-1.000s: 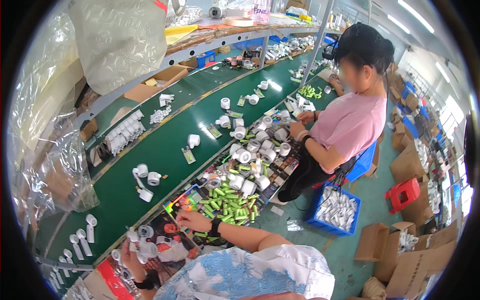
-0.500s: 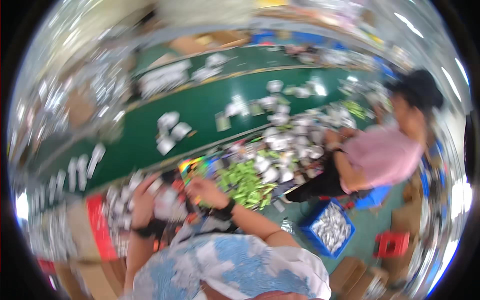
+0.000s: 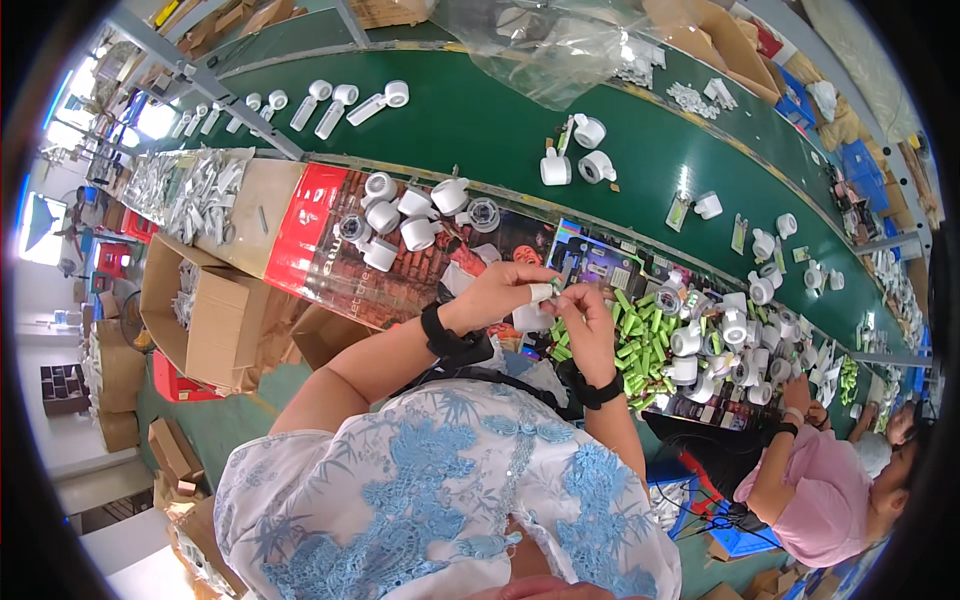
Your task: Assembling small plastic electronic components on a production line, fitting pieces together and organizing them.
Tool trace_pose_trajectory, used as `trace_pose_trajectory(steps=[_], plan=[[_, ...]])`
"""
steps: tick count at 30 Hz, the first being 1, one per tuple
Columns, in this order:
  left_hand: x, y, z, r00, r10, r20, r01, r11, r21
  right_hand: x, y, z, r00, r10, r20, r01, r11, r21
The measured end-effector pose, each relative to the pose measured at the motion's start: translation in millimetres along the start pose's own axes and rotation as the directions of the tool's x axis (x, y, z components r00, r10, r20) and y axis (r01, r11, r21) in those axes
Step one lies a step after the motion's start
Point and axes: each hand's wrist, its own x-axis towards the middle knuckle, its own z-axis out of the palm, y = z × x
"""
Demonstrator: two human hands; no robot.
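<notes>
My left hand (image 3: 503,297) and my right hand (image 3: 588,322) meet in front of my chest, fingertips pinched together. What lies between the fingertips is too small and covered to make out. A white band (image 3: 541,292) shows at my left thumb. Just below the fingers is a white rounded plastic part (image 3: 530,318), partly covered by my hands. Right of my right hand lies a heap of bright green cylindrical pieces (image 3: 640,342). Several white round-headed plastic housings (image 3: 418,233) stand on the printed work surface (image 3: 335,255) beyond my left hand.
A green conveyor belt (image 3: 430,110) runs behind the work surface, carrying white housings and handheld fan-like pieces (image 3: 335,110). More white housings (image 3: 735,325) are piled to the right, near a co-worker in a pink shirt (image 3: 820,495). Cardboard boxes (image 3: 225,320) stand at left.
The earlier view is blurred, and the view has since swung left. My hands were apart over the work surface; now their fingertips are together.
</notes>
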Motion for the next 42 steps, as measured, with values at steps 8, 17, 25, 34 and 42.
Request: trace_pose_trajectory(steps=[8,17,25,34,42], plan=[[-4,6,-5,0.991,-0.119,-0.056,0.109,0.981,-0.158,2,-7,6,0.999,-0.044,0.011,0.044,0.995,-0.089],[-2,4,-7,0.996,0.023,-0.09,0.0,0.968,0.251,6,-13,-5,0.994,-0.043,0.096,0.064,0.972,-0.225],[-8,-8,7,0.942,0.304,-0.143,-0.221,0.882,0.416,3,-21,7,0.951,-0.301,-0.075,0.239,0.864,-0.444],[3,21,27,0.889,0.456,-0.038,-0.368,0.761,0.533,-10,-20,-76,0.947,-0.19,-0.26,0.173,0.981,-0.088],[-6,-3,-76,0.944,0.046,-0.326,0.056,0.953,0.297,-56,-18,-312,0.553,-0.045,-0.832,0.139,0.989,0.04]])
